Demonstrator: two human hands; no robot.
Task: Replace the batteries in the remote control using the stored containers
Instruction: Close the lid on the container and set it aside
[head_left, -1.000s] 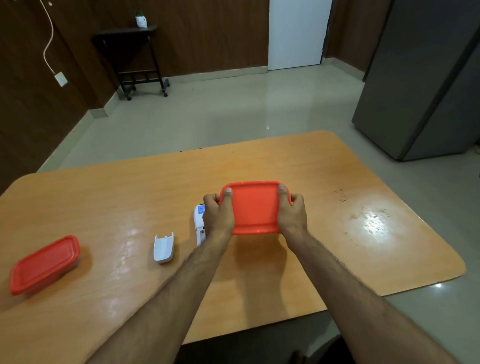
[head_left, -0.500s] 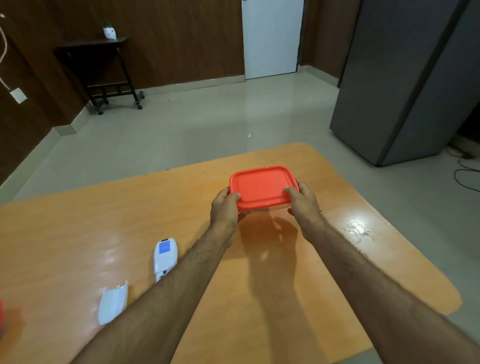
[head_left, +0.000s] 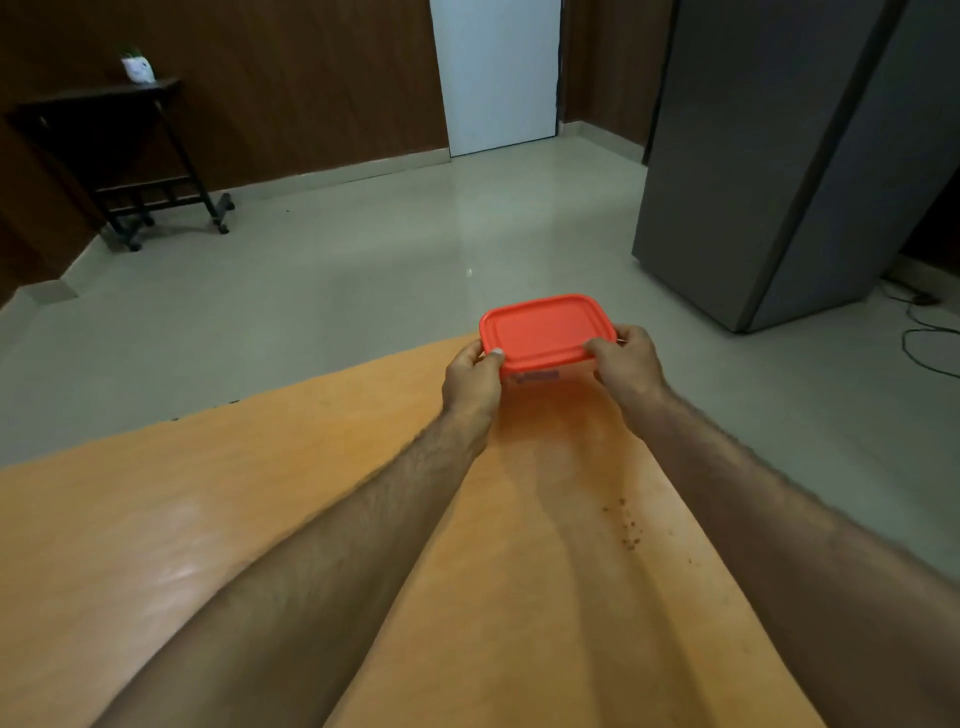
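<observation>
Container (head_left: 545, 332) — a shallow rectangular box with rounded corners, capped by an orange-red lid with a raised rim and a recessed flat centre. Below the lid a strip of clear wall shows at the near side, with something dark and bluish behind it; what it is cannot be told. The lid is smooth, matte plastic, seated flat on the box.

The container is held between both hands at the far end of the bench (head_left: 156, 519), near its far-right corner; whether it touches the surface cannot be told. The left hand (head_left: 471, 375) grips the near-left corner, thumb on the lid's edge, fingers curled out of sight beneath. The right hand (head_left: 626, 358) grips the near-right corner, fingers (head_left: 597, 347) bent over the lid's rim.

The bench is orange-toned wood laminate — glossy, with a soft reflection at the left and dark specks near the right edge. Beyond it lie a pale polished floor (head_left: 311, 291), a grey cabinet (head_left: 769, 156) and a white door (head_left: 496, 73).
</observation>
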